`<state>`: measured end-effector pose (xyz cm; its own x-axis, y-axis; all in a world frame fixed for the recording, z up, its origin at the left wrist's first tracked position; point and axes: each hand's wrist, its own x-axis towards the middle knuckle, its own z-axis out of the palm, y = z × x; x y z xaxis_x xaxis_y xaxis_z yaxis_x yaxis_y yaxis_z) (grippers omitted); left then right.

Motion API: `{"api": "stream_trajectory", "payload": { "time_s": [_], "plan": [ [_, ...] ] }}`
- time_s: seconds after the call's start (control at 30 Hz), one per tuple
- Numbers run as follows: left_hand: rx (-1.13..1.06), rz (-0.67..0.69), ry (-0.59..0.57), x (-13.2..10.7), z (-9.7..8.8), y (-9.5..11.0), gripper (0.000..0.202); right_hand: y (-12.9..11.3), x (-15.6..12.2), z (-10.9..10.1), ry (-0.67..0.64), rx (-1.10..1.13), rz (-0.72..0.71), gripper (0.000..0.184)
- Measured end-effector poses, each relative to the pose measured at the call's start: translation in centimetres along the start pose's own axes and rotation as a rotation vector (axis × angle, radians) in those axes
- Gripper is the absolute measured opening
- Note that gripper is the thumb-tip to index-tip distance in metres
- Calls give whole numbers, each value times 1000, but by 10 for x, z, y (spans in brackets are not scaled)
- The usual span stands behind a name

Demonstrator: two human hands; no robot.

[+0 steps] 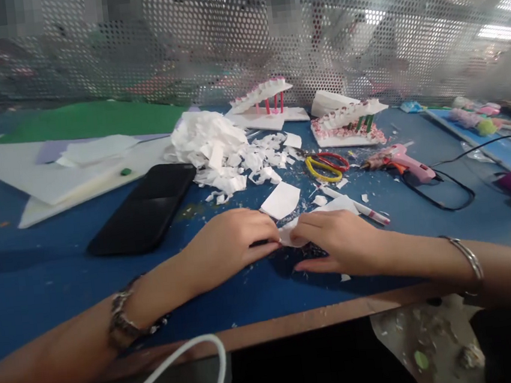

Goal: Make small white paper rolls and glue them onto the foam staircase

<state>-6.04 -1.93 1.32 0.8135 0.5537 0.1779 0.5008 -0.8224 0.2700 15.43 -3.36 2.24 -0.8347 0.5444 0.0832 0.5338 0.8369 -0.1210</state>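
Observation:
My left hand (231,242) is closed, its thumb and fingertips pinching the near edge of a small white paper-like piece (287,236). From the other side, the curled fingers of my right hand (346,240) grip the same piece, while the thumb sits lower and apart. Part of the piece is hidden under the fingers. Just beyond the hands lies a flat white cut piece (281,200). Another white sheet (336,205) and a white marker-like stick (373,213) rest behind my right hand.
A black phone (144,211) lies left of a heap of white scraps (214,138). Scissors (325,166) with red and yellow handles and a pink glue gun (404,162) with its black cord lie right. Two small stair models (271,118) stand before a perforated metal screen (206,52).

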Motion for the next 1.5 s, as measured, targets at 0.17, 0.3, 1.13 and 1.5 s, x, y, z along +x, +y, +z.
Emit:
{"api": "stream_trajectory", "payload": {
  "time_s": [0.17, 0.3, 1.13, 1.5],
  "plan": [
    [-25, -39, 60, 0, 8, 14, 12, 0, 5, 9, 56, 11, -59, 19],
    [-154, -104, 105, 0, 10, 14, 11, 2, 0, 12, 104, 130, -39, 16],
    [-231, -273, 93, 1, 13, 15, 8, 0, 5, 23, 156, 329, 105, 10],
    [-114, -72, 14, 0, 6, 7, 9, 5, 1, 16, 65, 335, 53, 7]
  ]
}}
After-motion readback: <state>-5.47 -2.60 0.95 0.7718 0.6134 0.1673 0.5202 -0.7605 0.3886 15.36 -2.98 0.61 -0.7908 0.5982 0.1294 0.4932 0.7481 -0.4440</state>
